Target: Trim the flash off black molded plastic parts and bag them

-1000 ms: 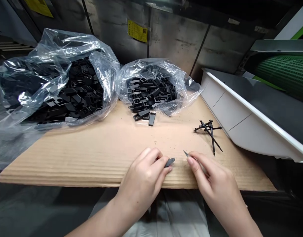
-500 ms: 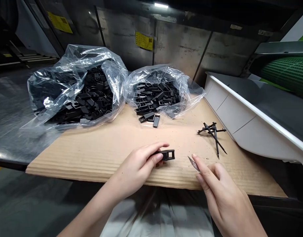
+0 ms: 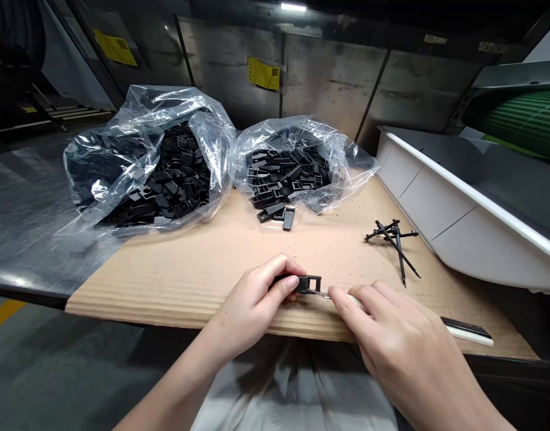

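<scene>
My left hand (image 3: 254,305) grips a small black plastic slotted part (image 3: 311,284) between thumb and fingers, just above the cardboard sheet (image 3: 176,293). My right hand (image 3: 398,338) is shut around a white-handled craft knife (image 3: 467,335), whose handle end sticks out past the hand. Its thin steel blade (image 3: 322,293) touches the edge of the black part. Fingers hide part of the piece and most of the handle.
Two clear plastic bags (image 3: 203,129) full of black parts stand at the back of the cardboard, with loose parts (image 3: 288,219) in front. Thin black sprues (image 3: 394,242) lie at right, beside a white tray (image 3: 436,203). A metal wall rises behind.
The right hand has moved left and brought the knife blade against the black part. The left hand has turned the part, and the view has shifted slightly.
</scene>
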`<state>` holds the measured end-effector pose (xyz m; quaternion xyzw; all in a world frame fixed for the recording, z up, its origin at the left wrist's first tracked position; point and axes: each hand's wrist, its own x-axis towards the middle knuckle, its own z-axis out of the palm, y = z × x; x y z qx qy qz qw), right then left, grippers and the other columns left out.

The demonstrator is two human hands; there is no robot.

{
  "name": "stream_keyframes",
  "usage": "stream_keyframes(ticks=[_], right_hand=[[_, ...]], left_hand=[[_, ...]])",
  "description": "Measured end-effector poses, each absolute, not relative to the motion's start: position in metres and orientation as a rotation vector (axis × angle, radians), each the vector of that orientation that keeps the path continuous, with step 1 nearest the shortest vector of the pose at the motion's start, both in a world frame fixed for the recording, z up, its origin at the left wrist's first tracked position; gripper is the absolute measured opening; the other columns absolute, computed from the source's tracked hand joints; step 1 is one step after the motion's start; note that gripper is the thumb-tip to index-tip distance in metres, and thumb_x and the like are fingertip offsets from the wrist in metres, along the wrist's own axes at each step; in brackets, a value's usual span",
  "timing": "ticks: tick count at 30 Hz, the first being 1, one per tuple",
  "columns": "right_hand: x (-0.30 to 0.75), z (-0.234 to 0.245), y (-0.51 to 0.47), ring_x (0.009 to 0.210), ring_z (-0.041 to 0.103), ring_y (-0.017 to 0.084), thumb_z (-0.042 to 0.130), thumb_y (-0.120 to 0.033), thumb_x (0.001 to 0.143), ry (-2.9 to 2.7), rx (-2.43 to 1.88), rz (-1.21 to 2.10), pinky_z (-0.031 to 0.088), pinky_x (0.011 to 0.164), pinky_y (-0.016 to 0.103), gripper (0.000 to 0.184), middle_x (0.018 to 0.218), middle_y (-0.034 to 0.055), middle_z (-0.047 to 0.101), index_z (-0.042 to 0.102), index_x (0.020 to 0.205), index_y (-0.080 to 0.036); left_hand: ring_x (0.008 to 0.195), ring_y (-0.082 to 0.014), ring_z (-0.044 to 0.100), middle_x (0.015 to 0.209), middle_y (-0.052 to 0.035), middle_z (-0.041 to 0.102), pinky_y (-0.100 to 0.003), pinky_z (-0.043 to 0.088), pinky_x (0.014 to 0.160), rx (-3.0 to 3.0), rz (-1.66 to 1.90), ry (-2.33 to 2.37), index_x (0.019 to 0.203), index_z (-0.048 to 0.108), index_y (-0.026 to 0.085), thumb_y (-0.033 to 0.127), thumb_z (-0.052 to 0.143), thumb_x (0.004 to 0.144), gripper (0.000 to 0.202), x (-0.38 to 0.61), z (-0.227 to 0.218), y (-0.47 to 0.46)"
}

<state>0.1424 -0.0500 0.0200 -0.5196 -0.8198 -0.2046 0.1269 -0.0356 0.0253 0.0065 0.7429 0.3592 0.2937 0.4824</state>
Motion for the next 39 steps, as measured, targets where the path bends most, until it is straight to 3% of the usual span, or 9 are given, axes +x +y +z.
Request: stream_keyframes(ticks=[7, 14, 17, 24, 29, 32, 35, 39], right_hand=[[0.135, 0.027, -0.045, 0.057, 0.053, 0.020, 0.039, -0.008, 0.077, -2.405, -1.491, -0.602, 0.035, 0.048, 0.028, 0.031, 0.062, 0.0070, 0.058, 0.064, 0.094, -0.012], [0.133, 0.036, -0.041, 0.052, 0.050, 0.018, 0.049, -0.004, 0.058, -2.401, -1.678, -0.659, 0.032, 0.046, 0.028, 0.032, 0.057, 0.0036, 0.056, 0.066, 0.082, -0.018], [0.140, 0.039, -0.043, 0.052, 0.051, 0.017, 0.048, -0.006, 0.062, -2.413, -1.656, -0.594, 0.033, 0.047, 0.027, 0.031, 0.058, 0.0021, 0.055, 0.064, 0.084, -0.020], [0.158, 0.027, -0.058, 0.062, 0.056, 0.016, 0.046, -0.011, 0.076, -2.440, -1.673, -0.329, 0.042, 0.051, 0.025, 0.034, 0.074, 0.0020, 0.059, 0.055, 0.106, -0.023], [0.152, 0.024, -0.055, 0.063, 0.058, 0.018, 0.043, -0.012, 0.080, -2.378, -1.645, -0.267, 0.044, 0.051, 0.026, 0.029, 0.074, 0.0036, 0.061, 0.057, 0.103, -0.021], [0.150, 0.027, -0.050, 0.065, 0.061, 0.015, 0.045, -0.023, 0.084, -2.101, -1.606, -0.013, 0.047, 0.052, 0.022, 0.025, 0.076, 0.0032, 0.063, 0.056, 0.106, -0.021], [0.144, 0.027, -0.049, 0.055, 0.059, 0.010, 0.054, -0.023, 0.081, -1.878, -1.518, 0.220, 0.045, 0.046, 0.014, 0.016, 0.067, -0.0021, 0.063, 0.061, 0.095, -0.021], [0.125, 0.017, -0.053, 0.057, 0.057, 0.012, 0.051, -0.010, 0.079, -1.839, -1.380, -0.080, 0.046, 0.054, 0.020, 0.013, 0.066, 0.0025, 0.063, 0.061, 0.085, -0.015]], left_hand=[[0.065, -0.0108, 0.051, 0.070, 0.0037, 0.053, -0.020, 0.040, 0.062, 1.849, 0.714, 0.901, 0.083, 0.052, 0.018, 0.017, 0.040, 0.087, 0.013, -0.035, 0.007, 0.025], [0.064, -0.0111, 0.052, 0.069, 0.0028, 0.054, -0.020, 0.040, 0.061, 1.865, 0.678, 0.911, 0.080, 0.053, 0.017, 0.017, 0.040, 0.087, 0.015, -0.033, 0.006, 0.025], [0.063, -0.0109, 0.052, 0.070, 0.0026, 0.054, -0.020, 0.040, 0.061, 1.814, 0.701, 0.907, 0.081, 0.052, 0.016, 0.018, 0.040, 0.087, 0.013, -0.035, 0.005, 0.025], [0.063, -0.0118, 0.052, 0.068, 0.0020, 0.055, -0.020, 0.040, 0.059, 1.797, 0.707, 0.923, 0.081, 0.053, 0.016, 0.018, 0.042, 0.086, 0.012, -0.034, 0.007, 0.023], [0.064, -0.0120, 0.053, 0.071, 0.0014, 0.057, -0.020, 0.041, 0.062, 1.775, 0.736, 0.913, 0.080, 0.056, 0.016, 0.017, 0.044, 0.085, 0.012, -0.035, 0.007, 0.022], [0.067, -0.0124, 0.055, 0.076, 0.0005, 0.059, -0.020, 0.042, 0.062, 1.673, 0.730, 0.819, 0.083, 0.060, 0.017, 0.019, 0.048, 0.084, 0.012, -0.036, 0.006, 0.020], [0.065, -0.0107, 0.055, 0.080, 0.0004, 0.061, -0.018, 0.043, 0.059, 1.470, 0.760, 0.697, 0.089, 0.062, 0.019, 0.019, 0.056, 0.080, 0.012, -0.030, 0.004, 0.019], [0.052, -0.0093, 0.054, 0.065, 0.0011, 0.062, -0.018, 0.043, 0.051, 1.135, 0.828, 0.693, 0.099, 0.056, 0.015, 0.021, 0.064, 0.073, 0.027, -0.018, 0.004, 0.022]])
